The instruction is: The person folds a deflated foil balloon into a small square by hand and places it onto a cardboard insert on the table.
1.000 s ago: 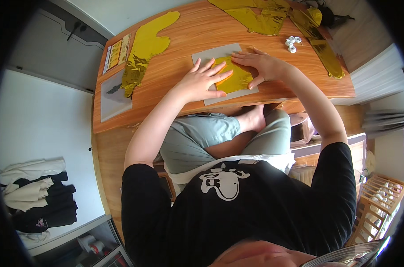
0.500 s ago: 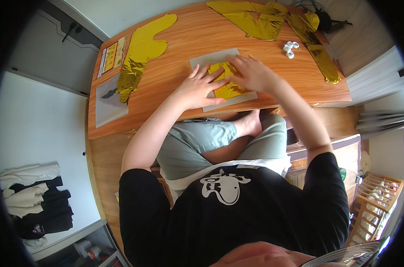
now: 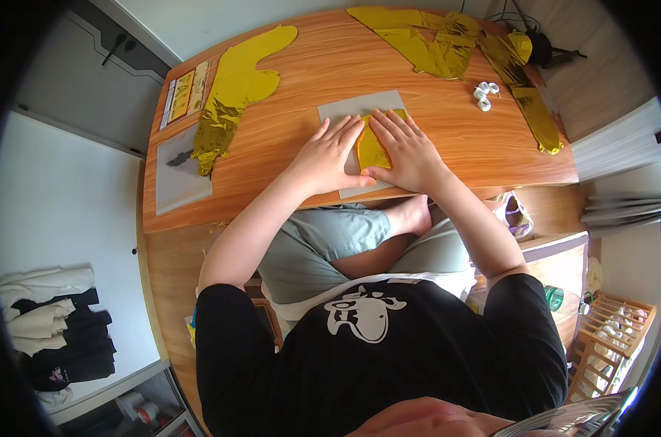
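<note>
A folded piece of shiny gold foil [image 3: 374,150] lies on a flat grey sheet or bag [image 3: 338,109] near the table's front edge. My left hand [image 3: 332,154] is spread flat over the left side of the foil and the sheet. Against the foil's right side my right hand [image 3: 405,151] lies flat, fingers pointing away from me. Both thumbs come close together at the foil's near end. The palms hide part of the foil.
On the wooden table [image 3: 301,102], a flat gold foil balloon [image 3: 236,80] lies left and more gold foil [image 3: 447,51] lies far right. Several small white rolls [image 3: 483,95] sit at right. At left are a printed card [image 3: 185,95] and a translucent sleeve [image 3: 174,186].
My right hand has come down from above the foil and now lies flat along its right side. My left hand stays spread beside it. The view has shifted slightly.
</note>
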Demonstrator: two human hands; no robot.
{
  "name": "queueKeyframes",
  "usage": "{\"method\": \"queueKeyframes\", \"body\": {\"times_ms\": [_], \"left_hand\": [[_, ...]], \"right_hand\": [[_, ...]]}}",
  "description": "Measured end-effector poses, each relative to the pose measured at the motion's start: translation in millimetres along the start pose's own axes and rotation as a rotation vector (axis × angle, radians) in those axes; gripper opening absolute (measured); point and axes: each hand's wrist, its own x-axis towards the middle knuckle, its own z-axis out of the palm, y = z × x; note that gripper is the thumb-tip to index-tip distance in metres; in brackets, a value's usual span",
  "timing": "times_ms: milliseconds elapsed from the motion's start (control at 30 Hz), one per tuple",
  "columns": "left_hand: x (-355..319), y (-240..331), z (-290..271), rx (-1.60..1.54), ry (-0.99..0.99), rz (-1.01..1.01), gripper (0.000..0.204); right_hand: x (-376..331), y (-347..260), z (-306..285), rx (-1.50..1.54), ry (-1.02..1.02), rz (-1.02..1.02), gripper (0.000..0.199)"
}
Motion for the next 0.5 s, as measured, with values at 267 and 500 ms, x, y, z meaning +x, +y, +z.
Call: {"method": "queueKeyframes", "body": {"times_ms": [267, 500], "left_hand": [[5, 8, -21, 0.308, -0.119, -0.03, 0.124], [52, 8, -55, -0.431, -0.213, -0.433, 0.05]], "right_hand": [[-1, 3, 2, -0.026, 0.011, -0.007, 0.105], [-3, 4, 0, -0.054, -0.003, 0.007, 0.112]]}}
